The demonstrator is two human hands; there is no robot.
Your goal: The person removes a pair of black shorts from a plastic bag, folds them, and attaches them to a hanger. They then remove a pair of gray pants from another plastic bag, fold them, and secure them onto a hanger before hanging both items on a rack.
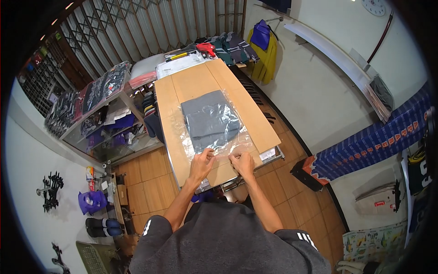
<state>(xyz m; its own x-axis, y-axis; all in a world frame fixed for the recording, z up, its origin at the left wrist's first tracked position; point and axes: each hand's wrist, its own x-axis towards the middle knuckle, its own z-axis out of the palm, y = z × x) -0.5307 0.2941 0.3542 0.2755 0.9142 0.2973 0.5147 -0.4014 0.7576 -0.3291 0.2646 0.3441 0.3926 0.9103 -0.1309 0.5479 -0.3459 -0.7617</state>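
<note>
Head view: clear bag (pixel 186 145) flat on the brown-topped counter (pixel 185 84), folded grey garment (pixel 207 119) inside. Risk, my judgement: uneven pull between the hands could crease or split the thin film along its near edge; a sharp tug toward the body could skew the fold; trapped air could leave the loose, wrinkled plastic puffed.

Position: garment lies just beyond the fingertips, roughly centred ahead of the hands and touching neither; only the bag's near edge reaches them. Left hand (pixel 204 160) — thumb and fingers closed, pinching that edge on its left. Right hand (pixel 242 162) — fingers curled, pinching the same edge farther right. Faint reddish line between them; nature unclear.
</note>
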